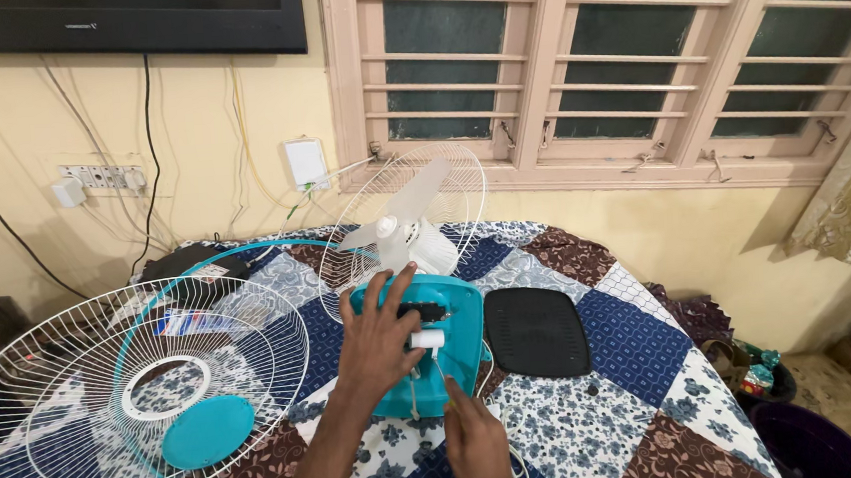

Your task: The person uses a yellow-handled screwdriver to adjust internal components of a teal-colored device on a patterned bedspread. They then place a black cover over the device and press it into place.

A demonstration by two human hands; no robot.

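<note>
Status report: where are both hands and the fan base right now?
Left hand spread flat on the turquoise fan base. Right hand at its near edge, by the white cords. Detached wire guard lies left, black cover right; neither touches the hands.

Black flat screen [121,21] top left on wall; red-white label [210,272] on black box, table's far-left.

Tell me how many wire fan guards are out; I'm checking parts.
2: one loose white wire guard lies flat at left on the quilt; the other wire guard stands behind the fan blades, beyond the left hand.
</note>
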